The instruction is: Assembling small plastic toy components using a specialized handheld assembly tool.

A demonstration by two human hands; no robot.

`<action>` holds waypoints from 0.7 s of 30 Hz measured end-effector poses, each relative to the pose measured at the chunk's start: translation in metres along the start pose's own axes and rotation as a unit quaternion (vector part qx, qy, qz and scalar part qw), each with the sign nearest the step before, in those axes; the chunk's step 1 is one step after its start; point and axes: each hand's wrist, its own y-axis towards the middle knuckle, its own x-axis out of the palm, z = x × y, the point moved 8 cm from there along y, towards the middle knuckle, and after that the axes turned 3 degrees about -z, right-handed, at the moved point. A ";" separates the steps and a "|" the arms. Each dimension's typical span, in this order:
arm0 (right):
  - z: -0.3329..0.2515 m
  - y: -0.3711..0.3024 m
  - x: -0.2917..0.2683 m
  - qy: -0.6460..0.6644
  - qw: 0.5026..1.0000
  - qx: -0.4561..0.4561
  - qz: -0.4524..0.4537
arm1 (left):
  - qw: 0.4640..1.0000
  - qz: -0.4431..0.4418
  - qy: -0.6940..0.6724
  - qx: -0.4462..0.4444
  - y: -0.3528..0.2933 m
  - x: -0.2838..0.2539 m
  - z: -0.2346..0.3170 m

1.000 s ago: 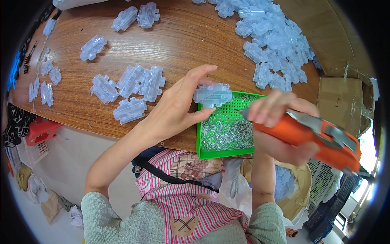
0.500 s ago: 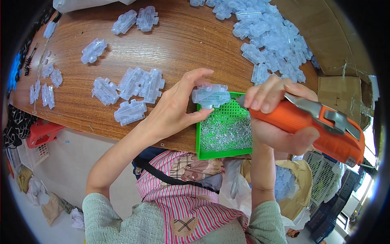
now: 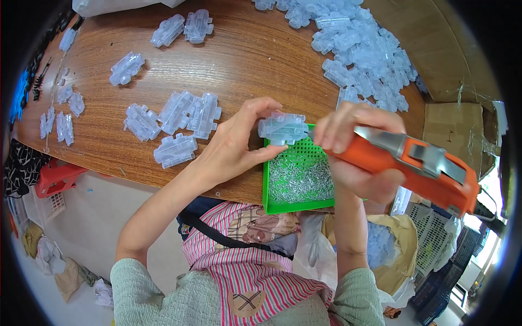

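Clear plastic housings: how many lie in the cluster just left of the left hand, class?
4: left housing, middle housing and right housing in a row; lowest housing beneath them. None seems hidden.

The left forearm slants up and rightward from a bent elbow, its wrist nearly straight. The left hand forms a C shape, its back toward the left: the fingers reach right along the top, the thumb below, in a light pinch. The right forearm rises almost upright. The right hand, slightly blurred, closes in a full grip, fingers curled over, its thumb pointing right. The hands are near each other, apart.
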 end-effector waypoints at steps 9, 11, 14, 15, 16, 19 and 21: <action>0.010 -0.034 0.000 0.037 0.996 0.067 0.043 | 1.000 -0.002 0.006 0.004 0.000 0.001 0.004; 0.016 -0.037 0.000 0.050 0.993 0.084 0.072 | 1.000 -0.003 0.005 0.001 -0.001 0.001 0.003; 0.022 -0.041 -0.003 0.028 0.996 0.074 0.049 | 1.000 0.001 0.006 0.005 0.000 0.001 0.004; 0.024 -0.043 -0.004 0.023 0.994 0.087 0.068 | 1.000 0.004 -0.001 0.000 0.000 0.001 0.004; 0.027 -0.045 -0.006 0.019 0.991 0.099 0.086 | 1.000 0.007 -0.006 -0.005 0.000 0.001 0.002; 0.029 -0.046 -0.005 0.022 0.991 0.102 0.079 | 1.000 0.010 0.001 -0.002 -0.001 0.001 0.002; 0.030 -0.047 -0.005 0.020 0.991 0.102 0.081 | 1.000 0.008 -0.002 -0.001 -0.001 0.002 0.001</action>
